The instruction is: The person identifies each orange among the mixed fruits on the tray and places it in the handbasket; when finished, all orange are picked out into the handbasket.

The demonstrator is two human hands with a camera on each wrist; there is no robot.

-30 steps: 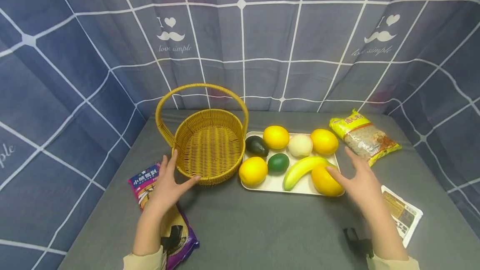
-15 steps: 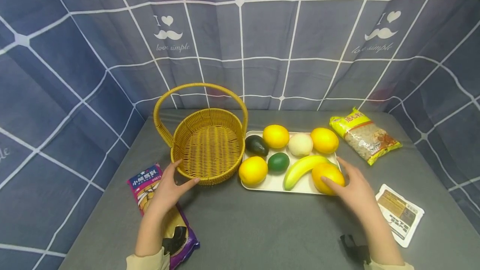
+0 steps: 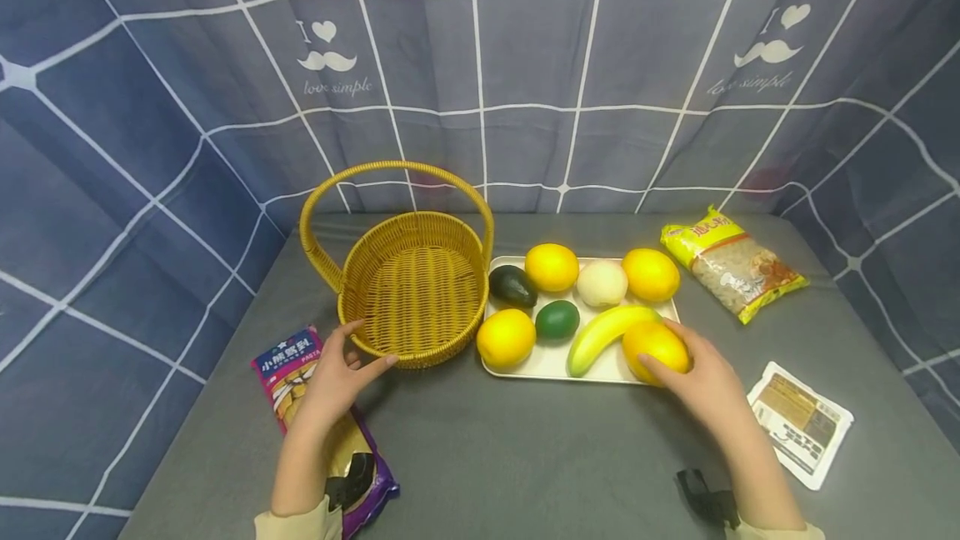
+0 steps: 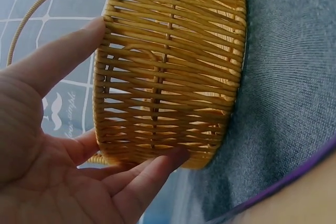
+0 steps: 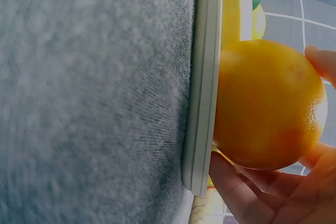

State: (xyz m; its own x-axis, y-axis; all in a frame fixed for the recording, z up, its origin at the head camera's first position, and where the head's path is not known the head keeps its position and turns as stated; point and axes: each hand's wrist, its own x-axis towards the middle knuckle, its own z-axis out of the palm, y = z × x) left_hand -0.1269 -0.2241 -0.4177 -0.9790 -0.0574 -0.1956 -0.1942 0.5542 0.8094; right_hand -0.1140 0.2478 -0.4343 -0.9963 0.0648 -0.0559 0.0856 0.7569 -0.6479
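A yellow wicker basket (image 3: 431,353) with a tall handle stands left of centre. My left hand (image 3: 336,377) grips its near-left rim: in the left wrist view the thumb (image 4: 73,51) touches the rim, and other fingers lie against the woven wall. To the right, my right hand (image 3: 701,377) holds an orange (image 3: 654,348) at the near-right corner of a white tray (image 3: 551,367). The right wrist view has the thumb at one side of the orange and fingers curled behind it. Beside the orange lies a banana (image 3: 600,340), still on the tray.
Also on the tray are a dark avocado (image 3: 512,286), a green fruit (image 3: 557,320), a pale round fruit (image 3: 602,282) and several orange-yellow fruits (image 3: 507,338). A pasta bag (image 3: 288,365) lies under my left forearm. A yellow-topped bag (image 3: 738,269) and white packet (image 3: 802,423) lie right.
My right hand has come leftward and closed around the orange. The left hand's fingers have bent at the basket's rim. The head view has shifted slightly.
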